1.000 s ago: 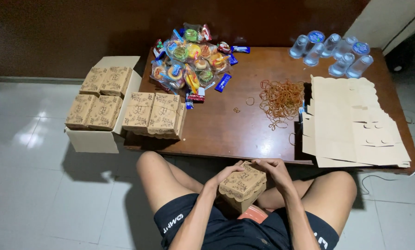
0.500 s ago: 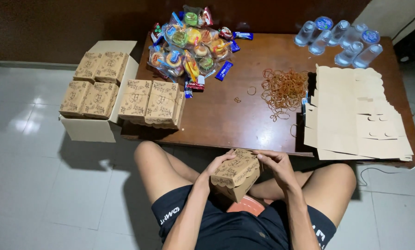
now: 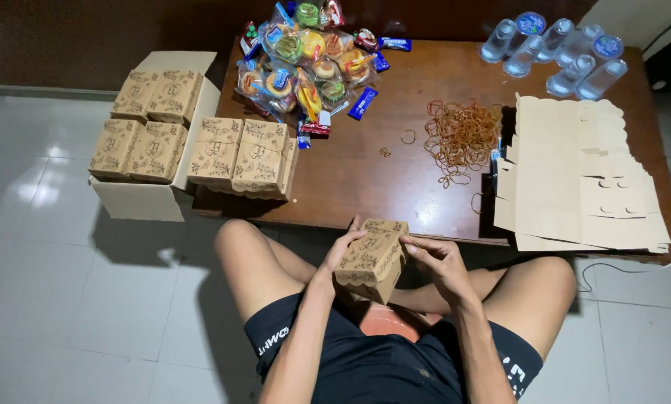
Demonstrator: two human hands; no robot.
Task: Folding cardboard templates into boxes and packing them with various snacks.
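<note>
Head view: a seated person held one small printed cardboard box (image 3: 371, 258) in both hands, at lower centre of the frame.

Left hand (image 3: 341, 256) was wrapped around the left side of the box, and right hand (image 3: 436, 258) had its fingers (image 3: 412, 247) closed on the right edge, near the top flap. The box was over the lap, just in front of the table (image 3: 365, 176) edge. It looked light and thin-walled, easy to crush, so holding it by the side walls seemed safer. Rubber bands (image 3: 461, 135) and flat box blanks (image 3: 575, 179) lay at upper right; finished boxes (image 3: 242, 155) stood at left.
</note>
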